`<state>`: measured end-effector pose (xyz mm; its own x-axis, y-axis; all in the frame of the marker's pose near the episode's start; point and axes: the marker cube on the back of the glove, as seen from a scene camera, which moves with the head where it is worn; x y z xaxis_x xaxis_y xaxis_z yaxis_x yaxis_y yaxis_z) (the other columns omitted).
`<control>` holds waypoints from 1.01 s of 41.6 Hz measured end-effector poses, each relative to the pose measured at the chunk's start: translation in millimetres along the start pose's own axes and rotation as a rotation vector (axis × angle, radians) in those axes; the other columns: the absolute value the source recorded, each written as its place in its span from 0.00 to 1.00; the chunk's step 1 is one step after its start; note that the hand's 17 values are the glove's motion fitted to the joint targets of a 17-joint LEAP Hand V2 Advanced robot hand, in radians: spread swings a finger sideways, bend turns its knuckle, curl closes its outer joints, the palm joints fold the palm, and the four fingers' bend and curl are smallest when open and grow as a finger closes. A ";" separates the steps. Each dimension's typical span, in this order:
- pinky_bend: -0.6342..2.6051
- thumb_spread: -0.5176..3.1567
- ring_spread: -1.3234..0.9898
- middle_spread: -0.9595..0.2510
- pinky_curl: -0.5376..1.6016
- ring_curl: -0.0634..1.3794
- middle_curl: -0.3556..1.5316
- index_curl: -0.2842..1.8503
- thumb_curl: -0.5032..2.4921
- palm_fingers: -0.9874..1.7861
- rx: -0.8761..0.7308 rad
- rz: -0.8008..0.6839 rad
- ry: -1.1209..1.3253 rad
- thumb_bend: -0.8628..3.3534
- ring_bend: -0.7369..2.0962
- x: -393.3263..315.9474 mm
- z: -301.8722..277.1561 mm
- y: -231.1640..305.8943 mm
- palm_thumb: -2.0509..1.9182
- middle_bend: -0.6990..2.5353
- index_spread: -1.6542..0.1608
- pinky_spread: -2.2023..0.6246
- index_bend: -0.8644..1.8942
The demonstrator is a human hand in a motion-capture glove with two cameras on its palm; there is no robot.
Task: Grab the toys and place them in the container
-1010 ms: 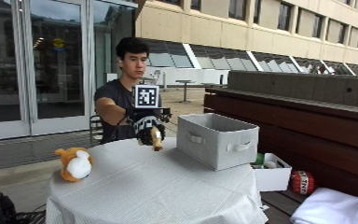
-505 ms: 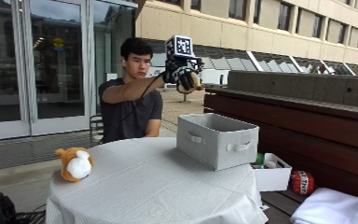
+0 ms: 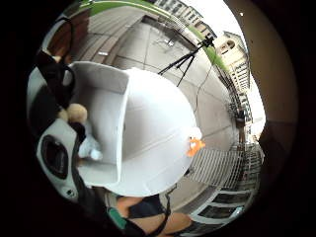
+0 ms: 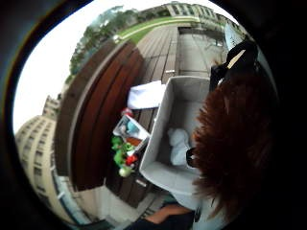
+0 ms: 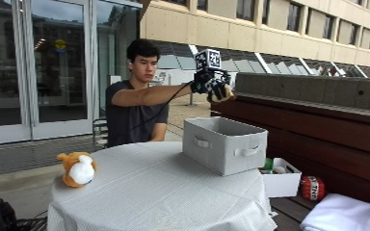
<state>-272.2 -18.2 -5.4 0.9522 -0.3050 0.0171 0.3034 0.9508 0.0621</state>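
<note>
Small white box (image 5: 281, 180) of odds beside table (image 5: 165, 192); red can (image 5: 311, 187), white cloth (image 5: 345, 219) nearby.

Your gloved right hand (image 5: 212, 86): raised above grey container (image 5: 224, 144), grip closed on brown toy (image 5: 224, 94). Orange-white plush toy (image 5: 76, 168): on the surface (image 5: 159, 197), well apart from container.

Grey fabric container (image 5: 224, 145), orange-and-white plush toy (image 5: 76, 168), white tablecloth (image 5: 153, 192), black glove (image 5: 208, 84), brown furry toy (image 4: 235, 143)

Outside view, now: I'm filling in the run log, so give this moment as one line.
hand: right hand grips brown plush toy, raised above grey container | table: orange plush toy lies apart from container | release: not yet
</note>
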 end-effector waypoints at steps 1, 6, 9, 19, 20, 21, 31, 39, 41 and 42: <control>0.49 0.32 0.37 0.44 0.43 0.35 0.46 0.36 0.44 0.72 0.000 -0.005 -0.007 0.24 0.59 -1.7 2.4 0.2 0.69 0.33 0.72 0.61 0.46; 0.49 0.32 0.37 0.43 0.42 0.35 0.46 0.37 0.45 0.72 -0.004 -0.029 -0.049 0.24 0.59 3.4 16.6 -7.0 0.69 0.33 0.71 0.61 0.45; 0.49 0.33 0.37 0.43 0.43 0.35 0.46 0.37 0.45 0.72 -0.020 -0.023 -0.066 0.23 0.58 8.8 24.9 -12.3 0.69 0.32 0.71 0.61 0.44; 0.58 0.37 0.48 0.67 0.48 0.32 0.43 0.35 0.37 0.29 -0.134 -0.037 -0.009 0.17 0.43 69.2 29.7 -5.3 0.50 0.25 0.72 0.70 0.34; 0.57 0.38 0.49 0.69 0.47 0.29 0.42 0.34 0.36 0.29 -0.119 -0.031 -0.005 0.17 0.41 75.8 25.3 -1.4 0.50 0.26 0.71 0.71 0.34; 0.57 0.38 0.50 0.70 0.46 0.28 0.42 0.32 0.36 0.28 -0.103 -0.025 -0.002 0.17 0.40 81.0 20.6 3.5 0.49 0.26 0.72 0.71 0.34; 0.56 0.40 0.54 0.75 0.44 0.24 0.40 0.28 0.31 0.32 -0.097 0.071 0.070 0.18 0.40 172.2 -3.8 38.4 0.48 0.27 0.73 0.75 0.35; 0.55 0.40 0.55 0.76 0.43 0.25 0.40 0.26 0.29 0.32 -0.133 0.180 0.121 0.18 0.39 272.6 -10.6 64.5 0.49 0.28 0.73 0.76 0.35; 0.55 0.40 0.56 0.76 0.43 0.25 0.40 0.26 0.28 0.32 -0.131 0.224 0.128 0.18 0.39 293.1 -11.6 71.4 0.49 0.27 0.73 0.76 0.35; 0.55 0.40 0.56 0.76 0.43 0.25 0.40 0.25 0.28 0.31 -0.136 0.254 0.131 0.18 0.39 305.4 -12.1 75.5 0.49 0.27 0.74 0.77 0.34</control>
<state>41.9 -38.9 -7.5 0.9918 -0.0561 -0.1148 0.0492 0.9969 -0.0621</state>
